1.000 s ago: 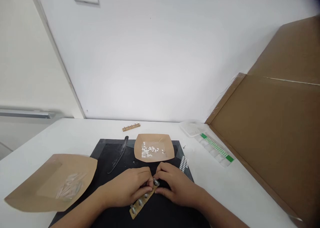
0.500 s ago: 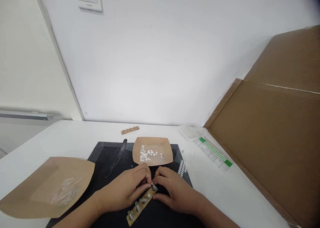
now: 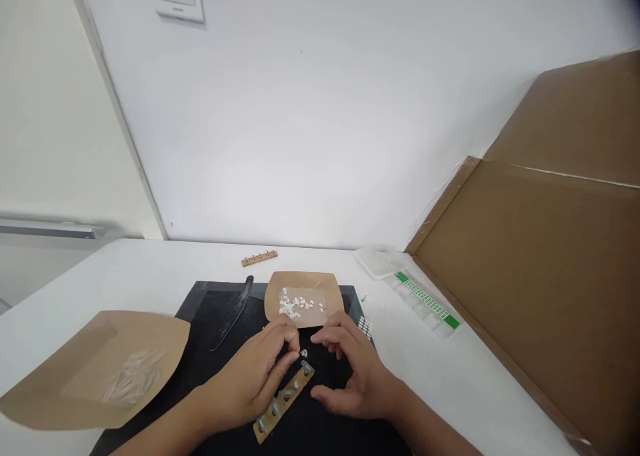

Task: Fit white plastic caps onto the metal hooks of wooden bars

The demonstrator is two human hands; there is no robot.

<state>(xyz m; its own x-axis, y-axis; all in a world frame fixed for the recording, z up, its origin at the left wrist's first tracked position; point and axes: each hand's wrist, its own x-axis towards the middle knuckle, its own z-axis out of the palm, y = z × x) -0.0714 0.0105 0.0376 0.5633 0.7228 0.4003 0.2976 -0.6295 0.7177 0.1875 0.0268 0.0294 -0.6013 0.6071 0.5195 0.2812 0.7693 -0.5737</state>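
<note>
Metal bit (image 3: 304, 354) pinched in my left hand (image 3: 257, 379), just beyond the end of the strip (image 3: 281, 403), and now my right hand (image 3: 360, 376) comes away, fingers open, leaving the strip unsteadied on the mat (image 3: 350, 436).

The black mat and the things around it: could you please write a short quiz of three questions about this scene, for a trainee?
1. True or false: the right hand holds nothing, and its thumb is apart from its fingers.

2. Seen from the head camera, where does the thin, curved black tool lie relative to the small light-brown paper tray?
A) To its right
B) Inside it
C) To its left

3. Fill in the blank: the small shiny metal piece is pinched by the ____.

Key: 1. True. 2. C. 3. left hand.
</note>
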